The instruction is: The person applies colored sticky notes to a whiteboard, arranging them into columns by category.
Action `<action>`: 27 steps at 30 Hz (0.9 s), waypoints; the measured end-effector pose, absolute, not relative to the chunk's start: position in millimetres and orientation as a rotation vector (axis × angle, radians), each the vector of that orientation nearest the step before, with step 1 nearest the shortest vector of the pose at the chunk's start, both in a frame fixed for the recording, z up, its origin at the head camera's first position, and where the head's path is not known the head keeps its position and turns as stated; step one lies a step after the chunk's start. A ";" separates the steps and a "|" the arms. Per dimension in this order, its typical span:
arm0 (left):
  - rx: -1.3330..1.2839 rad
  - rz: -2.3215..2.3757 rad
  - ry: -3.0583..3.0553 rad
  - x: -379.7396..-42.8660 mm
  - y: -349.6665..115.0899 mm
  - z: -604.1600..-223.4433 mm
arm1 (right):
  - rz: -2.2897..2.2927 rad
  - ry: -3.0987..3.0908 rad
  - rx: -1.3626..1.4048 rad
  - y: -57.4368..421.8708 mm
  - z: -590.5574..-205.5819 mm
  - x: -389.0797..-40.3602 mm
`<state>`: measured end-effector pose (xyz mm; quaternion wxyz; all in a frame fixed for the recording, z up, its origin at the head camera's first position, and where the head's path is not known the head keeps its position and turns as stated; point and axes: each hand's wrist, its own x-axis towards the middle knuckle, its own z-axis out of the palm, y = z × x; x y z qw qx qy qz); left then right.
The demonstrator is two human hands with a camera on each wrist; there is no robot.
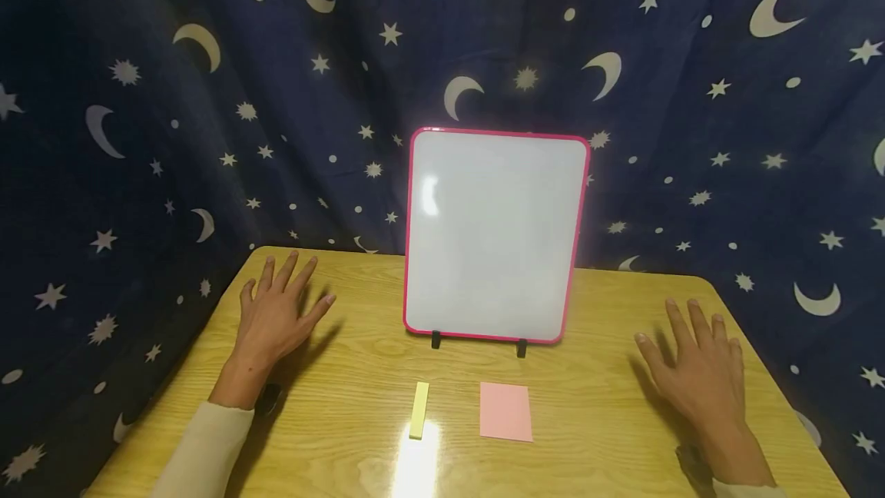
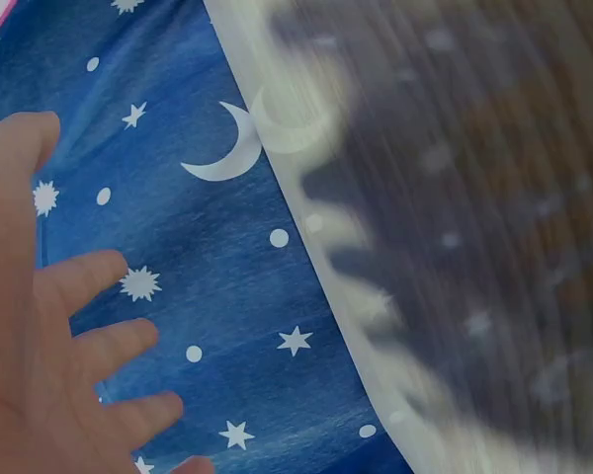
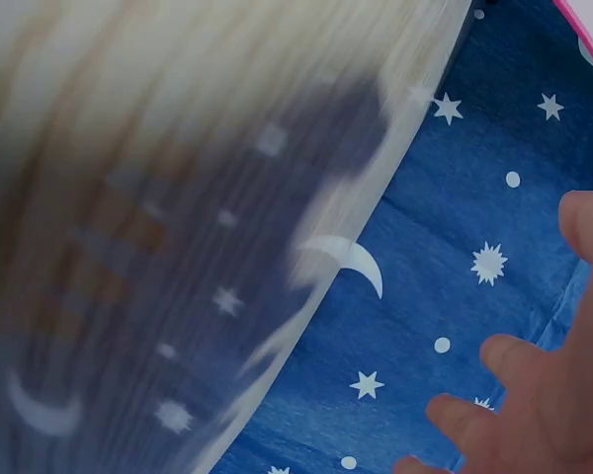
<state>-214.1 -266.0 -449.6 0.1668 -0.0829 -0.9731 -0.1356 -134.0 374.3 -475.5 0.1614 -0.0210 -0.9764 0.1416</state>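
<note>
My left hand [image 1: 273, 319] is over the left side of the wooden table, fingers spread and holding nothing. On the right side, my right hand [image 1: 701, 375] has its fingers apart, also with nothing in it. Between them a yellow sticky-note strip pad [image 1: 419, 410] lies near a square pink sticky-note pad [image 1: 506, 412], and neither hand touches them. Behind the pads stands a whiteboard [image 1: 494, 237] with a pink frame, upright on small black feet. The left wrist view shows the left fingers [image 2: 119, 346] apart; the right wrist view shows the right fingers [image 3: 465, 420] likewise.
The glossy wooden table [image 1: 346, 375] has rounded far corners and a bright light reflection near its front. A dark blue curtain [image 1: 332, 98] with moons and stars hangs behind it and along both sides.
</note>
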 end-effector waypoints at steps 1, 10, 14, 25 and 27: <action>-0.240 -0.387 -2.765 -214.2 -265.8 -450.0 | 0.409 -2.785 -0.056 374.2 -475.6 -134.0; -0.287 -0.354 -2.721 -215.1 -263.2 -451.9 | 0.422 -2.722 -0.016 373.7 -474.1 -136.1; -0.301 -0.350 -2.709 -215.5 -262.3 -452.2 | 0.431 -2.703 -0.004 372.0 -473.4 -135.7; -0.363 -0.389 -2.617 -214.9 -259.2 -452.1 | 0.461 -2.625 0.025 364.5 -472.1 -136.2; -0.377 -0.403 -2.601 -214.8 -258.9 -451.5 | 0.468 -2.605 0.035 363.6 -471.7 -136.3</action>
